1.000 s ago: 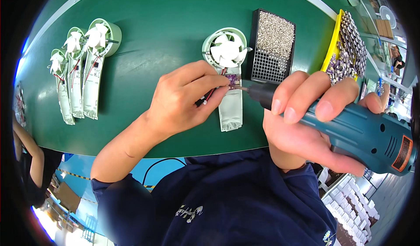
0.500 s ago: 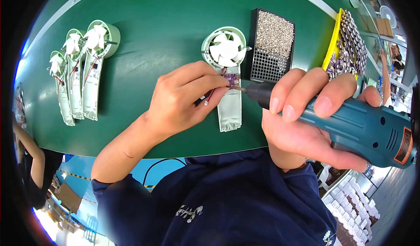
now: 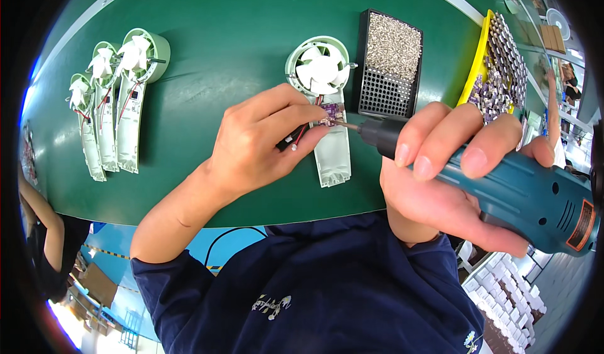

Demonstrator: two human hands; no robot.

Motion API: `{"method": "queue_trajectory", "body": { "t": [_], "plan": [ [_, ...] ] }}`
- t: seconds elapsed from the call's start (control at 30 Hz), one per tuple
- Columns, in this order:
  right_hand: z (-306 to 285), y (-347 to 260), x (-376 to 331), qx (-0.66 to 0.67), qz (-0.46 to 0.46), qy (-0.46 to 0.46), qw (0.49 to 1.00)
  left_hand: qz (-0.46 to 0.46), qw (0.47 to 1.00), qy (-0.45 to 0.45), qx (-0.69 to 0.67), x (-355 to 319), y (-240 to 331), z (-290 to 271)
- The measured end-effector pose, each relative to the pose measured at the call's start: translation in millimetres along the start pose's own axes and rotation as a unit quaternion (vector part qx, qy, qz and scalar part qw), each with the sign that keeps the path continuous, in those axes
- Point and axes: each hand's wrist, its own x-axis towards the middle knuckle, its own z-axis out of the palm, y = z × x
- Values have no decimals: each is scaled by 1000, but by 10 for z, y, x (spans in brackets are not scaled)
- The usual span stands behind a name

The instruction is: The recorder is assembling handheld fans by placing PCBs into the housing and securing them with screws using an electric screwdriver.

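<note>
Fan unit (image 3: 333,149), pale green with white blades (image 3: 318,71), lies on the green table (image 3: 226,45) in front of you, its slim handle (image 3: 333,165) pointing your way. Your left hand (image 3: 261,130) bends over it, thumb and fingertips pinched at the left edge of the purple circuit board (image 3: 333,110). Your right hand (image 3: 425,193) wraps its fingers around the teal electric screwdriver (image 3: 525,193), its bit (image 3: 349,126) reaching the board's lower edge (a black tray (image 3: 385,97) of small silvery parts (image 3: 393,42) sits just beside the fan's right).
</note>
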Motion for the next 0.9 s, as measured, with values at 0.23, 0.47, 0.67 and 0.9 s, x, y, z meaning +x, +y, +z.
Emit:
{"method": "queue_trajectory", "body": {
  "t": [0.23, 0.47, 0.67, 0.9],
  "plan": [
    [-95, -22, 41, 61, 38, 37, 997, -13, 1000, -4, 3, 9, 19, 12],
    [-68, 28, 58, 70, 64, 128, 987, 4, 1000, -2, 5, 8, 8, 16],
    [-64, 102, 47, 47, 45, 133, 989, 24, 1000, -2, 10, 5, -16, 4],
    [-48, 78, 54, 50, 46, 106, 992, 21, 1000, 3, 10, 7, -9, 9]
  ]
}}
